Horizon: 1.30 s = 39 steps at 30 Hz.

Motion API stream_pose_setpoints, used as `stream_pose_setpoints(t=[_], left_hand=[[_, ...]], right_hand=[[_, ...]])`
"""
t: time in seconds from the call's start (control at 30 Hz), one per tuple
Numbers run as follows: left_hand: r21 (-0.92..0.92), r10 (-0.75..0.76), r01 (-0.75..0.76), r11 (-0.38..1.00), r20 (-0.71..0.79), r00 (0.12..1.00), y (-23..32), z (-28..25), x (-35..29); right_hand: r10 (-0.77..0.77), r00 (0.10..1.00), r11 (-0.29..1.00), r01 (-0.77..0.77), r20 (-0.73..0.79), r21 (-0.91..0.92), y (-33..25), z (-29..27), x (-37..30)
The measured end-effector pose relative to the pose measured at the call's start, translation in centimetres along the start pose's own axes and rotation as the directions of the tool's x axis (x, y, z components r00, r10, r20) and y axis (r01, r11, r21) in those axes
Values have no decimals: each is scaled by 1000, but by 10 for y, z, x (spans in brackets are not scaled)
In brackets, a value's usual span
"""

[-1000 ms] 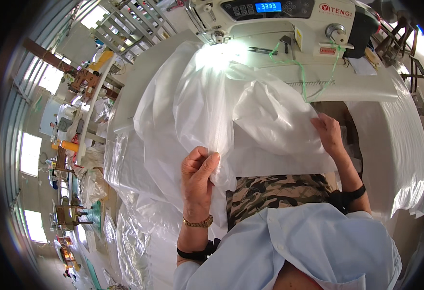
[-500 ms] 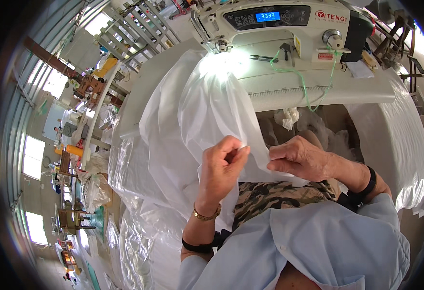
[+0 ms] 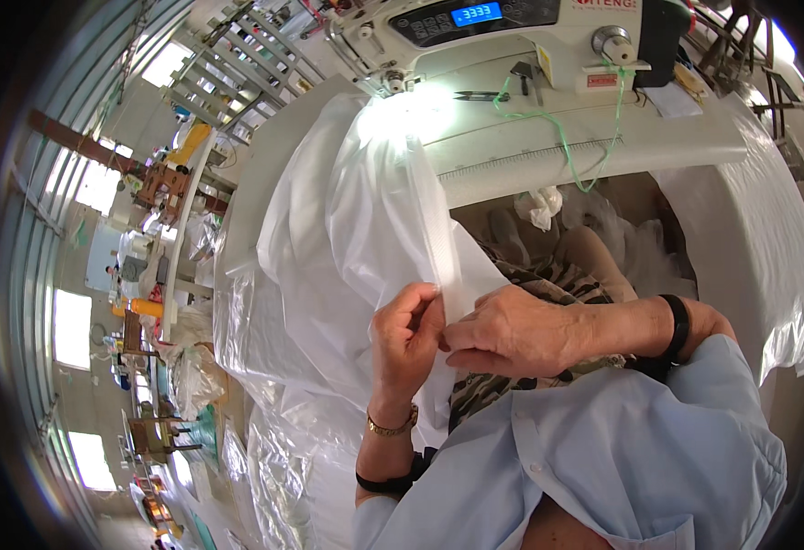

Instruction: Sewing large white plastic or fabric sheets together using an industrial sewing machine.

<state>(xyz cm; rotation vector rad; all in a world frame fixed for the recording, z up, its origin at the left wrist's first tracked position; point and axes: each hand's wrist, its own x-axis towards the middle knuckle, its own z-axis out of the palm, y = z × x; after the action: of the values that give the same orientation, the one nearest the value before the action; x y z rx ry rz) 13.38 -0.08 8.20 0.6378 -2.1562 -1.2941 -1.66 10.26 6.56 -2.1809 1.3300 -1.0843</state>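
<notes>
A thin white translucent sheet (image 3: 370,215), cloth or film, runs in folds from under the lit needle area of a white sewing machine (image 3: 562,41) down to my lap. My left hand (image 3: 406,348) pinches its right-hand edge between thumb and fingers. Right beside it, my right hand (image 3: 521,332) is closed on the same edge, its fingertips almost touching the left hand. Between the hands and the needle the edge stretches as a narrow, fairly straight band. Bright lamp glare hides the needle and presser foot.
Green thread (image 3: 562,137) hangs from the machine over the ruler-marked table edge (image 3: 530,158). Dark tweezers (image 3: 481,96) lie on the machine bed. Crumpled white scraps (image 3: 541,208) sit below the table opening. Clear sheeting (image 3: 283,440) spreads at the left; more white sheeting (image 3: 750,247) drapes at the right.
Both hands have come closer together and lower on the sheet, the right hand moving left to the edge. The sheet's edge is now drawn straighter. The head view has shifted slightly.
</notes>
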Motion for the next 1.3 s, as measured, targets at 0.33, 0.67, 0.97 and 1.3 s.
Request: stream_pose_setpoints(t=[0.33,0.67,0.97,1.3], left_hand=[[48,-58,58,997,-8,998,-7,-24,-5],[203,-74,87,975,-73,995,-7,-72,0],[572,175,-169,803,45,984,61,-127,59],[660,108,-685,309,691,715,69,-81,43]], right_hand=[[-254,966,959,247,-35,-137,2,21,20],[-78,854,997,66,-514,-41,84,48,19],[116,923,682,-343,368,646,125,165,162],[-317,920,847,167,228,505,127,121,136]])
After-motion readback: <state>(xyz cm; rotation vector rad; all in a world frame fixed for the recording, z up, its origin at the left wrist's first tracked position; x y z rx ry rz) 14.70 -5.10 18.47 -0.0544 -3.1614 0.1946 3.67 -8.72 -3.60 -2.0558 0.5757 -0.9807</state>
